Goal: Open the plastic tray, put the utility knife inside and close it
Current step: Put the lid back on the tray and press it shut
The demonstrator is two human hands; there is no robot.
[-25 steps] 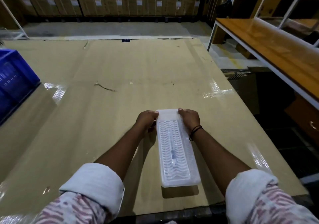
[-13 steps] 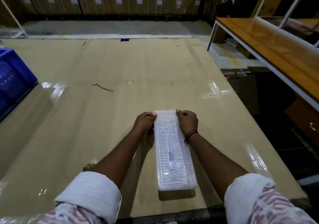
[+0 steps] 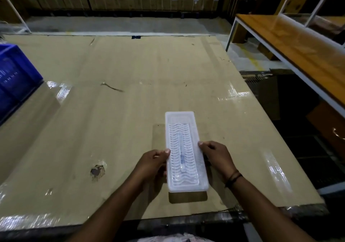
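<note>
A cardboard-covered worktop (image 3: 130,101) fills the view, with a blue crate (image 3: 13,77) at its left edge. Near the front edge the plastic tray (image 3: 185,152) is laid flat, its long axis running straight away from the person. It is flanked at its nearer half by both hands: the left hand (image 3: 152,164) on its left long edge, the right hand (image 3: 217,157) on its right, equally near. The fingers (image 3: 201,144) of each are curled narrowly, thumbs pressed onto the rim. Through the ribbed lid a slim utility knife (image 3: 181,153) is seen, aligned lengthwise; closing seems nearly finished.
</note>
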